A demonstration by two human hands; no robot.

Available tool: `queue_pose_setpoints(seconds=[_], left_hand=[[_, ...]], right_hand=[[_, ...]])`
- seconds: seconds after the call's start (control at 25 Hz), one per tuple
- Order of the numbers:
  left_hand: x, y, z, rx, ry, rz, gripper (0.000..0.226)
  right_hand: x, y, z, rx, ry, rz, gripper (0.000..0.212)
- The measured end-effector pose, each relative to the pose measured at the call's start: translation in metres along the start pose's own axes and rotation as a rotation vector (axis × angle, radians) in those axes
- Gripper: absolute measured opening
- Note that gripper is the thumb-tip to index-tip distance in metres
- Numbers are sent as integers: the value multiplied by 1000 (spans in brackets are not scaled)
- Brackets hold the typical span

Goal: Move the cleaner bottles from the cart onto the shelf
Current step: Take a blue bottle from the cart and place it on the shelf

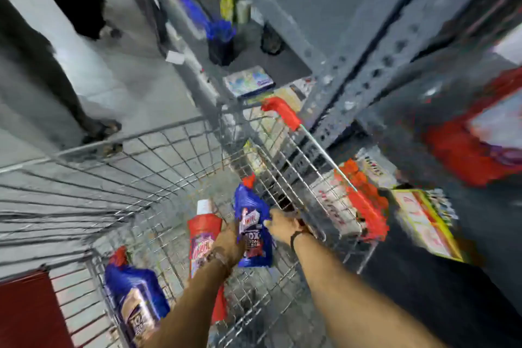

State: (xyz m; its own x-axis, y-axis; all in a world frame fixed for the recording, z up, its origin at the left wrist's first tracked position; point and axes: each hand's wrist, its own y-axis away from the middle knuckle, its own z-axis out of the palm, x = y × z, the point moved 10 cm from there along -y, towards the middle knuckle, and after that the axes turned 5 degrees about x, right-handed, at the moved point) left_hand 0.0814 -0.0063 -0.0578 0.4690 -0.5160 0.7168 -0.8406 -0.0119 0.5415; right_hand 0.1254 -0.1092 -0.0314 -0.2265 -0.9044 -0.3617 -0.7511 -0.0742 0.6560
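Note:
A blue cleaner bottle [252, 230] with a red cap is held inside the wire cart [135, 178]. My left hand [227, 243] grips its left side and my right hand [284, 224] grips its right side. A red cleaner bottle [204, 234] with a white cap lies in the cart just left of it, partly under my left forearm. Another blue bottle [135, 294] leans in the cart's near left corner. The grey metal shelf [364, 65] rises to the right of the cart. The picture is blurred by motion.
The cart's red handle [282, 111] and red child-seat flap [364, 200] lie toward the shelf. Boxes and blue items sit on low shelves ahead. A person's dark-clothed legs [70, 93] stand on the grey floor at left. Red packages fill the shelf at right.

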Motion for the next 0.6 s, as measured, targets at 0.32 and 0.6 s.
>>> queue_pose_setpoints(seconds=[0.32,0.6], left_hand=[[-65,-48,28,115,291,-258,37],[-21,-26,-17,206,431,-160,40]], right_hand=[[41,-62,52,-57,-291,208,43],[23,-27,6,-62,-496,170,44]])
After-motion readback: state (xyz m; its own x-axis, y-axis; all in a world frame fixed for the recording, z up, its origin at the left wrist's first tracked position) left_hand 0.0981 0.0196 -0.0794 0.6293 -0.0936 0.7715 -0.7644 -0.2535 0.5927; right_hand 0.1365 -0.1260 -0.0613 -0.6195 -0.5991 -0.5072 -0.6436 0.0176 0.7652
